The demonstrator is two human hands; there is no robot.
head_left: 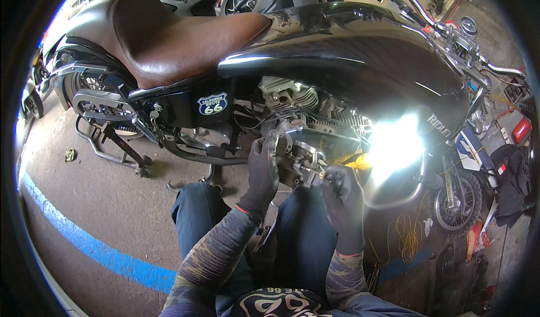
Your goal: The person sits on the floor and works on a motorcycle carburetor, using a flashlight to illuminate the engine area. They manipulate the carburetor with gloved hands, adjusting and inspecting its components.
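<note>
An engine part (306, 158) sits between the hands (263, 168) (343, 192).

On my feed, the left hand (262, 171) wears a close-fitting glove (260, 189), near black, and the right hand (342, 192) wears a matching glove (345, 218) that reads dark grey in the light. Just behind the grip, I make out a thin red-orange edge (242, 209) at each cuff. Farther back, a snug camouflage sleeve (211, 255) covers each forearm, mottled in olive, grey and darker tones; the left one looks bluish toward its far end. Below the grip I see blue denim trousers (197, 207), and farthest back a dark shirt (256, 294) with a white printed emblem (279, 304) and lettering.
</note>
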